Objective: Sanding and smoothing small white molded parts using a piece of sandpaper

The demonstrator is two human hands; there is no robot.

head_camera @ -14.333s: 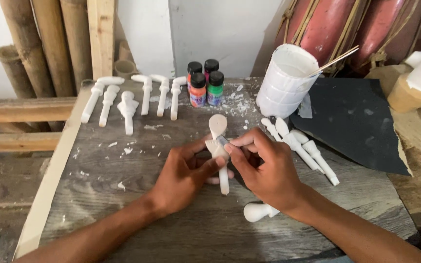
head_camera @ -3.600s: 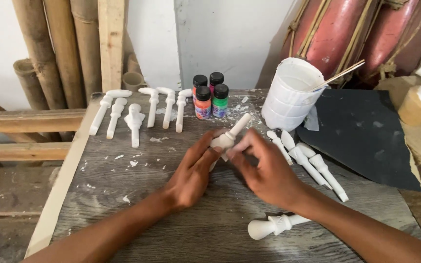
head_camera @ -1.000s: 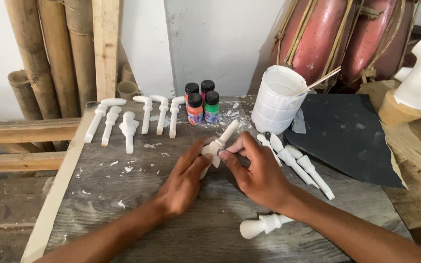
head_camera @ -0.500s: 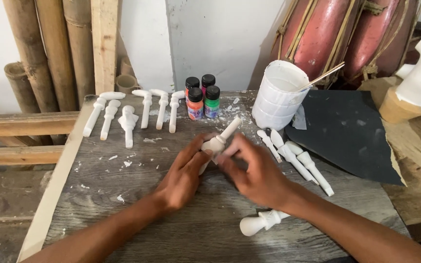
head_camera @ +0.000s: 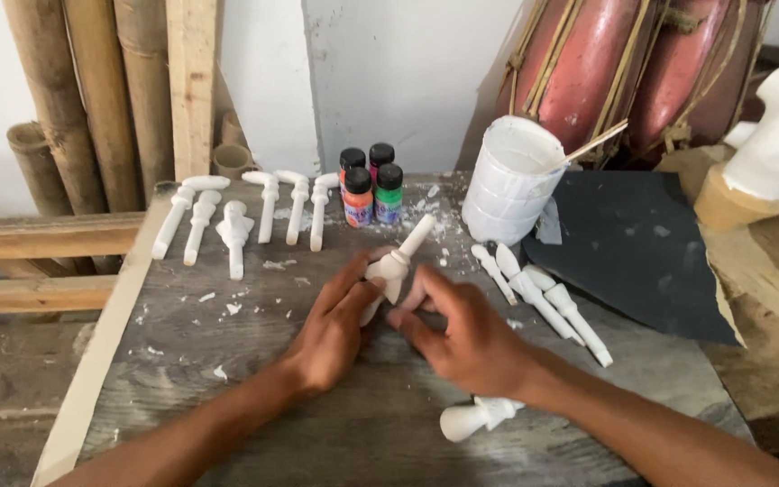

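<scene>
A white plaster piece (head_camera: 400, 260), long and turned like a small peg, lies tilted over the middle of the grey wooden table (head_camera: 227, 361). My left hand (head_camera: 334, 326) holds its lower part with thumb and fingers. My right hand (head_camera: 462, 329) is just to the right of it, fingertips at the piece's lower end; whether they touch it is blurred. Another white piece (head_camera: 478, 418) lies on the table below my right wrist.
Several white pieces (head_camera: 245, 216) are lined up at the back left and more (head_camera: 543, 298) lie at the right. Small paint bottles (head_camera: 370, 185) stand behind, beside a white cup with a stick (head_camera: 508, 180). A dark sheet (head_camera: 633, 252) covers the right side. Bamboo poles (head_camera: 92, 99) lean at the back.
My right hand has drawn slightly down and right along the piece. The piece stays tilted in my left hand. The view shifted a little.
</scene>
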